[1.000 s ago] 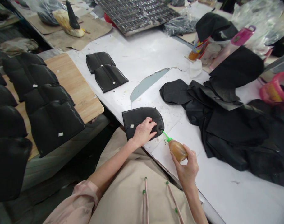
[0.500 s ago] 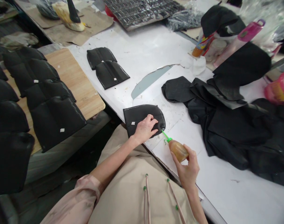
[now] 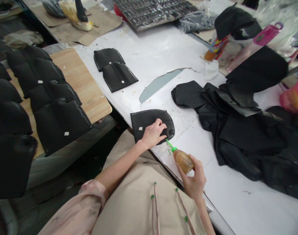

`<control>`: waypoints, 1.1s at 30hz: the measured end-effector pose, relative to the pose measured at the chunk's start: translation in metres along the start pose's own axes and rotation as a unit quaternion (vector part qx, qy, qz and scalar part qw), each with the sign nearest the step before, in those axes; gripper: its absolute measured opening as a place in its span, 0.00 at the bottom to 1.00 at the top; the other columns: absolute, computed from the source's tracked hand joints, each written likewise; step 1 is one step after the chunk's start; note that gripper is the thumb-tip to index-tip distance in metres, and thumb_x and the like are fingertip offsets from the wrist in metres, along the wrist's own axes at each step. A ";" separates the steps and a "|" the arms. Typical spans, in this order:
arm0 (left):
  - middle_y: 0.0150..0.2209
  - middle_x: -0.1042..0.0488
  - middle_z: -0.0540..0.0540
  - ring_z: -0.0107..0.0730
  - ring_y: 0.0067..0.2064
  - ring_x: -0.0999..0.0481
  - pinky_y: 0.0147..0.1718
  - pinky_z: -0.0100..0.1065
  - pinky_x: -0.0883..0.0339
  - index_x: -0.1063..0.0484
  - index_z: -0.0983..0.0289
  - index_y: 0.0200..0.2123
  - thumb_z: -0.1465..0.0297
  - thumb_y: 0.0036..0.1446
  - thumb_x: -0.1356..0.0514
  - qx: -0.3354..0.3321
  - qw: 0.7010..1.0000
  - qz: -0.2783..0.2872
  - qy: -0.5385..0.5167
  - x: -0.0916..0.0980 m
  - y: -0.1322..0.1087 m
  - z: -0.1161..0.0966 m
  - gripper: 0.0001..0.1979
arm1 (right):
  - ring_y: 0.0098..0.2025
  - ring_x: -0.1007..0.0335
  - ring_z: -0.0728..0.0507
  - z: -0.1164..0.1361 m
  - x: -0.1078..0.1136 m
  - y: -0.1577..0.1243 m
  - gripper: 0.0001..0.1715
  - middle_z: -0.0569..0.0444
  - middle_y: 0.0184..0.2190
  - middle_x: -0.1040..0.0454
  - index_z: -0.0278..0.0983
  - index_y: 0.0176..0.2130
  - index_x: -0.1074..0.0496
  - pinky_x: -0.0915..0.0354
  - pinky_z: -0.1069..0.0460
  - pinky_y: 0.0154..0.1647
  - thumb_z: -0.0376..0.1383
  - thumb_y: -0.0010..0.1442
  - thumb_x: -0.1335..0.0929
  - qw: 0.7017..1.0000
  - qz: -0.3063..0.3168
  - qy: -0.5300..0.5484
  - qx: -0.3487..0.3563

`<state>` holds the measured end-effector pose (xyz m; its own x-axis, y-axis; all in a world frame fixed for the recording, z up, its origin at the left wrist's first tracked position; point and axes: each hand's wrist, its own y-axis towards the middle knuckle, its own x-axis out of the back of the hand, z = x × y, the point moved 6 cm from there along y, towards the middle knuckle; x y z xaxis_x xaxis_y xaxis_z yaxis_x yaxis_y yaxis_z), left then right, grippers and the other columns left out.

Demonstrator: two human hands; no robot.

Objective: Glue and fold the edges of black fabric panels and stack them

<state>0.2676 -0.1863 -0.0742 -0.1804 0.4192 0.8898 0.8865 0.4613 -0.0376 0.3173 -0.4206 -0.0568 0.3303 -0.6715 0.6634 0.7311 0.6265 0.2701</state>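
A black padded piece point(image 3: 149, 118), rounded at its right end and marked with a small white tag, lies flat at the near edge of the white table. My left hand point(image 3: 152, 133) rests on top of it, fingers apart and slightly bent, pressing it down. In my right hand point(image 3: 195, 178) is a squeeze bottle point(image 3: 183, 161) of amber-brown liquid, gripped by its lower end and tilted. Its thin green nozzle point(image 3: 170, 144) points at the piece's near edge, close to my left fingertips. Whether the tip touches the edge, I cannot tell.
Two similar black pieces point(image 3: 119, 76) overlap farther back. Several more lie in rows on a wooden board point(image 3: 78, 81) at left. Loose black fabric point(image 3: 249, 137) covers the right side. Behind it stand a pink bottle point(image 3: 256, 45) and a pink container point(image 3: 294, 96).
My right hand has moved the squeeze bottle a little left, so its nozzle has shifted along the piece's near edge away from the rounded corner. My left hand stays on the piece.
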 end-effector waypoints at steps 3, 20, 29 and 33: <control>0.50 0.36 0.53 0.33 0.44 0.25 0.38 0.32 0.29 0.31 0.60 0.46 0.65 0.54 0.32 -0.006 1.000 -0.004 -0.002 0.000 0.001 0.001 0.18 | 0.43 0.30 0.40 0.002 0.000 0.001 0.30 0.48 0.45 0.28 0.39 0.56 0.35 0.31 0.47 0.42 0.41 0.58 0.26 1.000 -0.006 -0.002 0.003; 0.49 0.35 0.52 0.32 0.44 0.25 0.39 0.32 0.28 0.31 0.59 0.46 0.64 0.52 0.31 -0.006 1.000 -0.010 -0.006 0.000 0.001 0.002 0.19 | 0.40 0.29 0.41 0.009 -0.010 -0.005 0.29 0.50 0.40 0.28 0.39 0.55 0.34 0.31 0.48 0.38 0.43 0.58 0.27 1.000 0.017 0.003 0.014; 0.49 0.35 0.52 0.29 0.40 0.25 0.39 0.32 0.28 0.30 0.60 0.45 0.66 0.53 0.32 -0.004 0.996 0.004 -0.089 0.002 0.003 0.006 0.17 | 0.40 0.29 0.41 0.012 -0.009 -0.007 0.30 0.49 0.42 0.27 0.38 0.56 0.34 0.31 0.48 0.38 0.43 0.58 0.26 1.000 0.015 0.014 0.005; 0.47 0.34 0.51 0.24 0.35 0.27 0.36 0.29 0.29 0.30 0.60 0.46 0.69 0.57 0.36 0.004 0.982 -0.038 -0.187 0.020 -0.011 0.017 0.13 | 0.41 0.29 0.40 0.013 -0.011 -0.008 0.29 0.48 0.43 0.27 0.38 0.55 0.34 0.31 0.46 0.39 0.43 0.58 0.26 1.000 0.020 0.017 -0.003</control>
<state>0.2469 -0.1694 -0.0640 -0.3906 0.6414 0.6603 0.8615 0.5075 0.0168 0.2999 -0.4130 -0.0569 0.3783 -0.6591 0.6500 0.7209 0.6502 0.2397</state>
